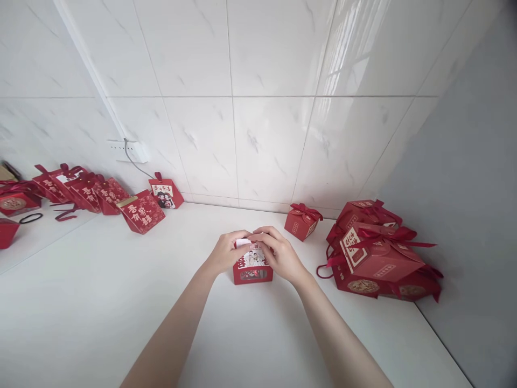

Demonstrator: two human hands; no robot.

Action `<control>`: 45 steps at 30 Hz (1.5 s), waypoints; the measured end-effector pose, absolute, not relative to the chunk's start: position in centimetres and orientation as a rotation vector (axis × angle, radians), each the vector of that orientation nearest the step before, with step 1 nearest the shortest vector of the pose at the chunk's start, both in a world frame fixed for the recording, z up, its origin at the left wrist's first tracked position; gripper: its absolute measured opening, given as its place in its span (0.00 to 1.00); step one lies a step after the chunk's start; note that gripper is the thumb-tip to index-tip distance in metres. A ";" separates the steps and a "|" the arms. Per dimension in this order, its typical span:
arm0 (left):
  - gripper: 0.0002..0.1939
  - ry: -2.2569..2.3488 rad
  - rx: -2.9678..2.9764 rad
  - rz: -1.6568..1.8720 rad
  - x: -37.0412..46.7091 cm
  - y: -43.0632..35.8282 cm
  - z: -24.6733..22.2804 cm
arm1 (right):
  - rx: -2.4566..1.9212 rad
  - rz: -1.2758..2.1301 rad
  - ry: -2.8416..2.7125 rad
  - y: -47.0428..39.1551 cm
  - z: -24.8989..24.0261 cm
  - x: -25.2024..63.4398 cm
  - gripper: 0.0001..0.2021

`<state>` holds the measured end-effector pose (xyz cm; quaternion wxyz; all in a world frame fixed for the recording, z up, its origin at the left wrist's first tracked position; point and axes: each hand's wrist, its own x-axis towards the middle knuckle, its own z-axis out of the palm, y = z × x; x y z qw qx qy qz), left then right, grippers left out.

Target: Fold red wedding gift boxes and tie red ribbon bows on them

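A red gift box with a white printed panel and a clear window low on its front stands upright on the white table. My left hand is closed on the box's upper left edge. Across from it, my right hand grips the top right part, its fingers bent over the top edge. The fingertips of both hands meet near the middle of the top, where they hide part of the box's closure.
Against the tiled wall stands a small red box with a bow. Stacked red boxes lie at the right. Several red boxes line the left, near a socket with a cable. The white table meets a grey surface at right.
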<state>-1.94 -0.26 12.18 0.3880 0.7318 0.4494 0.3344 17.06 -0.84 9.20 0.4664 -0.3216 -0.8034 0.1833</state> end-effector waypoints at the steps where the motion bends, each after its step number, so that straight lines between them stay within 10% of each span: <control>1: 0.13 1.142 1.860 0.848 -1.9 -0.2 12.2 | -0.785 0.452 -1.974 -0.8 9.2 17.1 0.16; 45: 0.17 1.154 1.894 0.802 -1.5 -0.3 12.3 | -0.884 0.621 -1.798 -0.3 10.7 20.2 0.03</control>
